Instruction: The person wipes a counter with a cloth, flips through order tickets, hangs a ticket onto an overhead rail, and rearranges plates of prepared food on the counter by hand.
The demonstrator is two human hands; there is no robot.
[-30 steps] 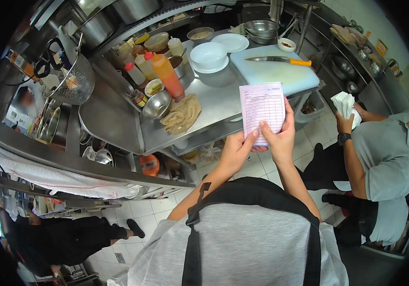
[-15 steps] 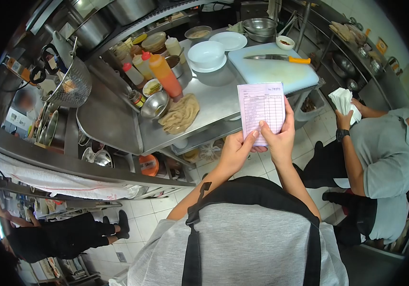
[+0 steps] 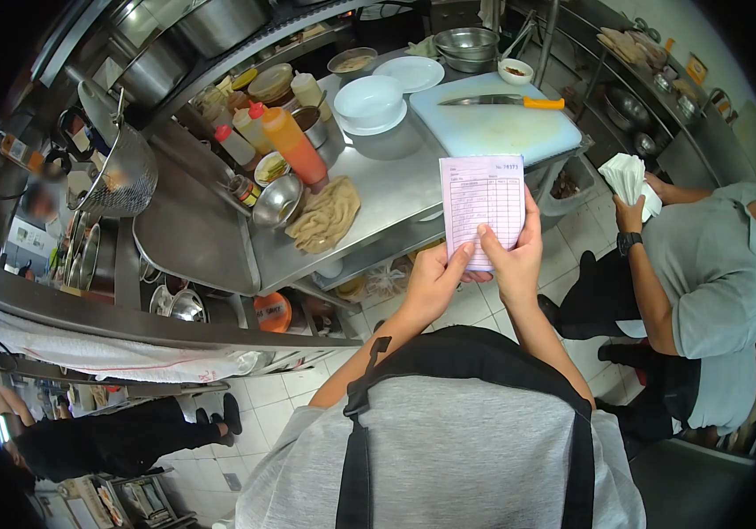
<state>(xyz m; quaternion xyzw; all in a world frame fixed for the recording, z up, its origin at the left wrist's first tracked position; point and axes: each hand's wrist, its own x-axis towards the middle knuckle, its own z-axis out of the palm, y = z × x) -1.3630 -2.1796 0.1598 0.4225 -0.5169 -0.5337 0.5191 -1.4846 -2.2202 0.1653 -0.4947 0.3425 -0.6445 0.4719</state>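
Observation:
A pink order pad with a printed grid and a number at its top right is held upright in front of my chest. My left hand grips its lower left corner, thumb on the front sheet. At the lower right, my right hand has its fingers wrapped behind the pad and its thumb pressed on the front. Faint handwriting shows in the grid, too small to read. Beyond the pad stands a steel counter, with a white cutting board carrying a knife with an orange handle.
On the counter are squeeze bottles, a white bowl, a steel bowl and a brown cloth. To the right, a person in grey holds white papers. Another person in black stands at lower left.
The counter and its things sit slightly further left and up in view, as the camera has turned a little. Both hands keep the same hold on the order pad.

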